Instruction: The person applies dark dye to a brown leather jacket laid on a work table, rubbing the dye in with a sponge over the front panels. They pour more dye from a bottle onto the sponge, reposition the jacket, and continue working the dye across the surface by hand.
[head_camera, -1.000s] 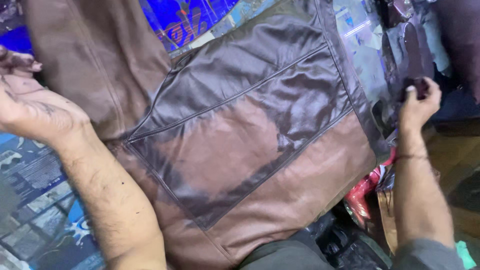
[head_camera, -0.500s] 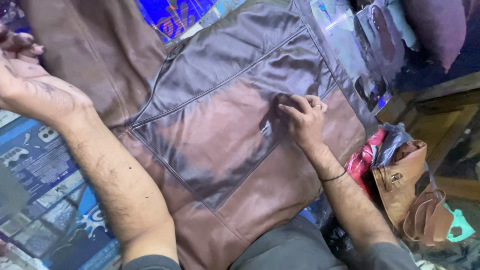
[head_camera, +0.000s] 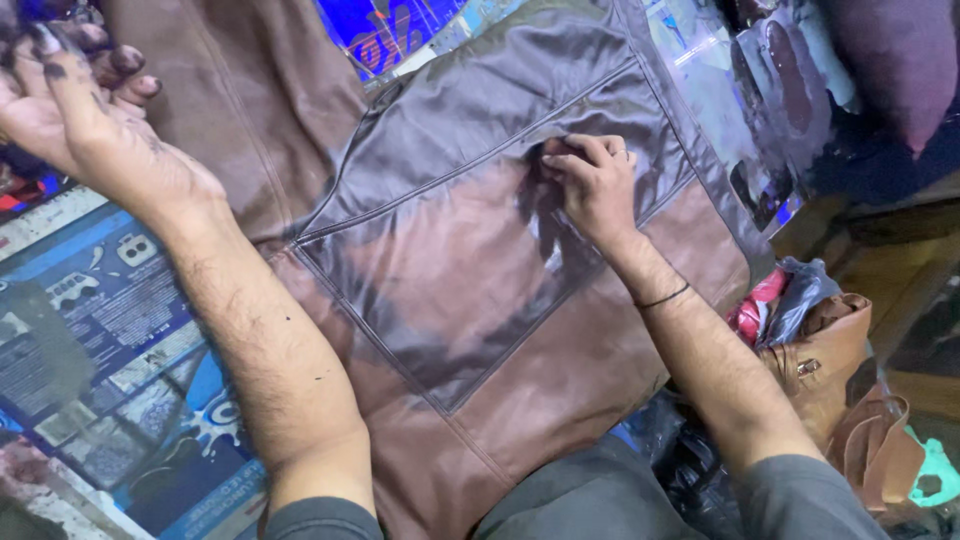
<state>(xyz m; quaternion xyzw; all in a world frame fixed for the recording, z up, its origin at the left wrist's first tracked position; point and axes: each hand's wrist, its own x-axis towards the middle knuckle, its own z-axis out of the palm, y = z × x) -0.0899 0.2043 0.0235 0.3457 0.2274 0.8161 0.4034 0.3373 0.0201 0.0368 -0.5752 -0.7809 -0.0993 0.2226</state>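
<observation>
Your right hand (head_camera: 592, 185), off at the edge a second ago, now presses bunched fingers on the jacket (head_camera: 480, 300) spread before you, rubbing dark stain in; your left hand (head_camera: 85, 120) stays lifted, fingers loose, grasping nothing.

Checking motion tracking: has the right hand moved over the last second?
Yes. The right hand came in from the jacket's right edge to the centre of the brown leather jacket, now pressing on its dark panel.
</observation>
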